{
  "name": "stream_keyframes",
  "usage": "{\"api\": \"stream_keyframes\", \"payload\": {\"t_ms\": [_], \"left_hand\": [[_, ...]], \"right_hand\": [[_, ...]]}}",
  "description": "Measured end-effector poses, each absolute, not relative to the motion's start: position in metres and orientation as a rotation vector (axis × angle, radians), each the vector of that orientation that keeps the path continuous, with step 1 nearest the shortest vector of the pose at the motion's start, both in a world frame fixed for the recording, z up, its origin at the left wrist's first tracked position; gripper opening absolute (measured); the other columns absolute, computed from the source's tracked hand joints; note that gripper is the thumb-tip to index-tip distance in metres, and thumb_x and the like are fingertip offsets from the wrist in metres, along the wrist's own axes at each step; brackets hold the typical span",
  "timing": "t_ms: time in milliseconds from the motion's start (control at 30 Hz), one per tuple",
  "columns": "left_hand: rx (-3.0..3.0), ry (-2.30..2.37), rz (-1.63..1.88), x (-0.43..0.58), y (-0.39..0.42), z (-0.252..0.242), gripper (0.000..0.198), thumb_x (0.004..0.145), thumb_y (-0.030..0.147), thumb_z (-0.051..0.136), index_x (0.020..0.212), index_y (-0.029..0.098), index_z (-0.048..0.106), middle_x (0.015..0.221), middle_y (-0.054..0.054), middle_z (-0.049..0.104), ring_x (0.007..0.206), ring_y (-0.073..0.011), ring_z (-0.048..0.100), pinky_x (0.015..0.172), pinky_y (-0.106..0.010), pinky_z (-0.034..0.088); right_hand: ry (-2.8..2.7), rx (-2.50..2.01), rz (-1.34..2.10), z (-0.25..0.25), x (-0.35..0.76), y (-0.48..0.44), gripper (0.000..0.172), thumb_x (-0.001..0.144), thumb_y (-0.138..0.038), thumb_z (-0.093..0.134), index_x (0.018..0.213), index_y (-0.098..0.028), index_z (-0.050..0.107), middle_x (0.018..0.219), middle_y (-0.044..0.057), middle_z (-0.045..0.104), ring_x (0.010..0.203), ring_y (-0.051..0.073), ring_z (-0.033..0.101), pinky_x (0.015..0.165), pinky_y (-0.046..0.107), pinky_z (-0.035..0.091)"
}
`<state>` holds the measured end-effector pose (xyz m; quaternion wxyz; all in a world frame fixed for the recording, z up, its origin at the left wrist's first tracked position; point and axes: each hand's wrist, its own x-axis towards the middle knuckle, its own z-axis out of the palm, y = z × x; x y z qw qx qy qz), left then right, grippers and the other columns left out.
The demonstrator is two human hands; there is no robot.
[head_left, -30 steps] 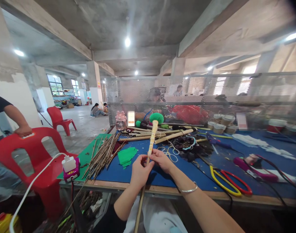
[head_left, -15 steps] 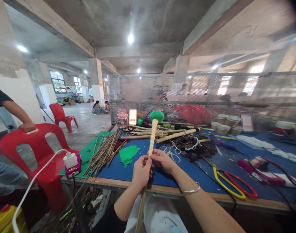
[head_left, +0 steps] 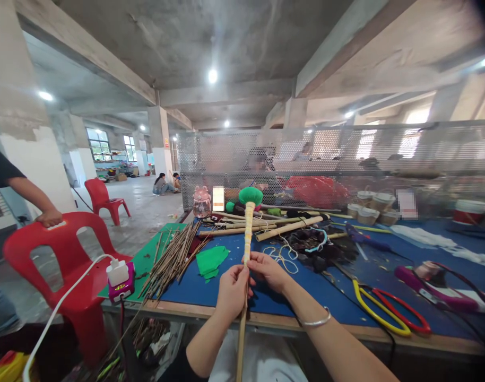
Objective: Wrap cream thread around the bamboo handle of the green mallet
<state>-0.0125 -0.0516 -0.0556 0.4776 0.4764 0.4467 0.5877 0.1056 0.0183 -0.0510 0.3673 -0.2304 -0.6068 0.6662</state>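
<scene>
A long bamboo stick point(head_left: 243, 329) stands almost upright over the table's front edge, topped by a round green head point(head_left: 251, 196). Pale yellow-and-white wrapping point(head_left: 248, 231) covers the stick from below the head down to my fingers. My left hand point(head_left: 233, 289) is closed around the stick just beneath the wrapping. Close beside it, my right hand point(head_left: 268, 270) pinches the lower end of the wrapping, thumb and fingers together. A silver bangle point(head_left: 317, 318) circles my right wrist. Left of the stick lies a piece of green cloth point(head_left: 211, 261).
Thin sticks point(head_left: 173, 260) lie piled on the left of the blue table point(head_left: 179, 292). Behind are thicker bamboo poles point(head_left: 290, 228) and a pink bottle point(head_left: 201, 201). Scissors point(head_left: 386, 310) and a purple power strip point(head_left: 437, 289) lie right. At left, another person's hand point(head_left: 49, 218) grips a red chair point(head_left: 71, 254).
The stick's green head has shifted slightly left and its lower end right, so it stands straighter. Both hands keep their hold. The whole view has tilted a little upward.
</scene>
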Motion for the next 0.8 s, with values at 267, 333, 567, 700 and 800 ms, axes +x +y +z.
{"api": "stream_keyframes", "payload": {"t_ms": [267,333,567,700,800], "left_hand": [[1.199,1.191,1.504,-0.011,-0.05,-0.058,0.036,0.065,0.047,0.063,0.078,0.015,0.055,0.047,0.006,0.048,0.037,-0.0066,0.044,0.034,-0.017,0.032],[1.206,1.195,1.505,-0.011,-0.049,-0.059,0.035,0.063,0.044,0.066,0.078,0.015,0.055,0.047,0.006,0.049,0.037,-0.0066,0.044,0.035,-0.017,0.033],[1.143,1.089,1.46,-0.013,-0.057,-0.054,0.04,0.07,0.052,0.055,0.079,0.013,0.055,0.057,-0.001,0.059,0.036,-0.0059,0.046,0.035,-0.016,0.033],[1.185,1.07,1.43,-0.014,-0.059,-0.052,0.041,0.07,0.053,0.053,0.076,0.013,0.056,0.055,-0.001,0.058,0.036,-0.0063,0.045,0.034,-0.016,0.029],[1.169,1.118,1.42,-0.012,-0.056,-0.053,0.04,0.071,0.052,0.053,0.078,0.013,0.056,0.055,0.0,0.056,0.039,-0.0075,0.047,0.037,-0.017,0.033]], "right_hand": [[-1.495,-0.609,1.642,-0.044,0.105,0.015,0.032,0.06,-0.035,0.073,0.075,-0.013,0.055,0.061,-0.002,0.053,0.049,0.006,0.044,0.046,0.019,0.031],[-1.513,-0.62,1.634,-0.044,0.104,0.014,0.032,0.06,-0.035,0.073,0.074,-0.013,0.055,0.06,-0.002,0.053,0.049,0.006,0.044,0.046,0.019,0.031],[-1.587,-0.6,1.702,-0.05,0.106,0.017,0.034,0.065,-0.04,0.068,0.082,-0.013,0.054,0.057,-0.002,0.052,0.041,0.005,0.04,0.041,0.019,0.028],[-1.6,-0.612,1.711,-0.049,0.107,0.016,0.033,0.065,-0.038,0.069,0.081,-0.014,0.053,0.055,-0.004,0.049,0.037,0.003,0.033,0.038,0.018,0.021],[-1.583,-0.643,1.668,-0.046,0.107,0.016,0.031,0.065,-0.037,0.07,0.076,-0.014,0.052,0.052,-0.006,0.045,0.037,0.002,0.03,0.037,0.017,0.019]]}}
